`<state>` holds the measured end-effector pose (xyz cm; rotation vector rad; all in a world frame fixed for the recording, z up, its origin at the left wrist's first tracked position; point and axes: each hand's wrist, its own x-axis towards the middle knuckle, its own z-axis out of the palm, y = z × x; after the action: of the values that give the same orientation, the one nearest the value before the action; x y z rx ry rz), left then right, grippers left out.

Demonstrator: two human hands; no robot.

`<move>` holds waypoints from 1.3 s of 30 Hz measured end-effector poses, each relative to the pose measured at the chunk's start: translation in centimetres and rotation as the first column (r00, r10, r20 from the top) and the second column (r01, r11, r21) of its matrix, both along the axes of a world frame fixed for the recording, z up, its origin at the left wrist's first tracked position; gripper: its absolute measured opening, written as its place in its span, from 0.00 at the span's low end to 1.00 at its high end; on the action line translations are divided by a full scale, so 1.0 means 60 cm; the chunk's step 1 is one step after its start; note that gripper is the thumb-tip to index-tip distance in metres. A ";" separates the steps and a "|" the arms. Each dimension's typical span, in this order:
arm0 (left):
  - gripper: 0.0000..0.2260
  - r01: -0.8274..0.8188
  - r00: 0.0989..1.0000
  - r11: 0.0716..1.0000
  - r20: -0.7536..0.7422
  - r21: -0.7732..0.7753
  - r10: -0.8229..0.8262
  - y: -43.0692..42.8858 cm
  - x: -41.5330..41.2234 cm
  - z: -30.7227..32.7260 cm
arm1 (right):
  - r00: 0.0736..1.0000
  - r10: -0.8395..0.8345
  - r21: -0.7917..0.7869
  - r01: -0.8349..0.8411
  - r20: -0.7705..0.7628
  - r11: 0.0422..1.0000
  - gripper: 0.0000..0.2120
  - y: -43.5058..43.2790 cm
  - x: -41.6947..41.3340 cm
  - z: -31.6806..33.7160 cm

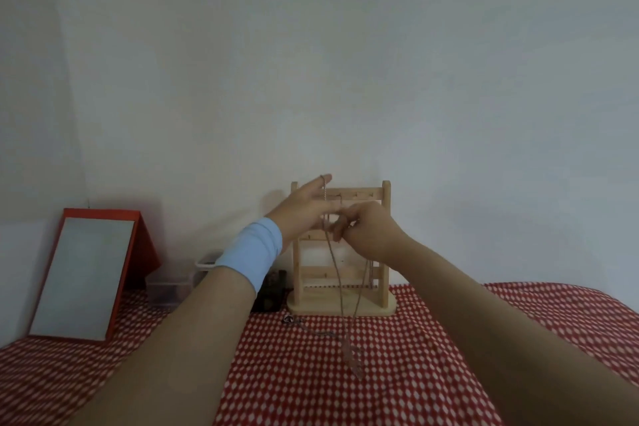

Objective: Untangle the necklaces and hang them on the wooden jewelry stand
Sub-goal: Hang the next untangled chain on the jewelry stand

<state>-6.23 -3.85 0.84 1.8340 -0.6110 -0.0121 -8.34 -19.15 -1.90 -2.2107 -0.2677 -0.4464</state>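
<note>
The wooden jewelry stand (pixel 385 252) stands upright at the back of the table against the wall. A long chain necklace (pixel 334 270) with a leaf-shaped pendant (pixel 353 356) hangs in front of it. My left hand (pixel 304 207) is raised with its fingers straight, and the chain is looped over a fingertip near the stand's top rail. My right hand (pixel 366 228), just right of it, pinches the chain with curled fingers. Another necklace (pixel 304 325) lies on the cloth in front of the stand's base.
A red-framed mirror (pixel 83 277) leans against the wall at the left. A clear plastic box (pixel 173 284) and a dark object (pixel 273 294) sit between mirror and stand. A red-and-white patterned cloth (pixel 432 356) covers the table.
</note>
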 end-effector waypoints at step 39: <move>0.10 0.006 0.913 0.724 -0.291 -0.690 -0.285 -0.015 0.126 -0.054 | 0.926 0.376 0.861 -0.168 -0.029 0.480 0.11 -0.092 0.088 -0.006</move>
<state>1.35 -4.77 -2.42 1.0140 -0.4038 -0.2226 -3.06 -24.66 -2.29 -1.1707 -0.2125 -0.0887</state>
